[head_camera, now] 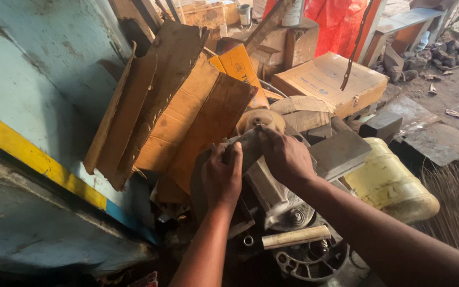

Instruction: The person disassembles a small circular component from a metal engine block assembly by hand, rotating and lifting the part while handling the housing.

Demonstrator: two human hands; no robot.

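Both my hands grip a grey metal piece (248,144) that lies across the top of a dusty motor housing (277,196). My left hand (222,178) closes around its near end. My right hand (283,155) clamps the far end, fingers pointing toward a pale round grinding wheel (261,119) just behind. A wooden-handled tool (293,237) lies on the metal parts below my forearms. A round metal end cover (312,260) sits beneath it.
Torn brown cardboard sheets (176,101) lean against a blue wall with a yellow stripe (33,154) on the left. A yellow plastic jerrycan (391,183) lies right. Cardboard boxes (330,79), a red sheet (341,21), a grey block (341,154) and rubble stand behind.
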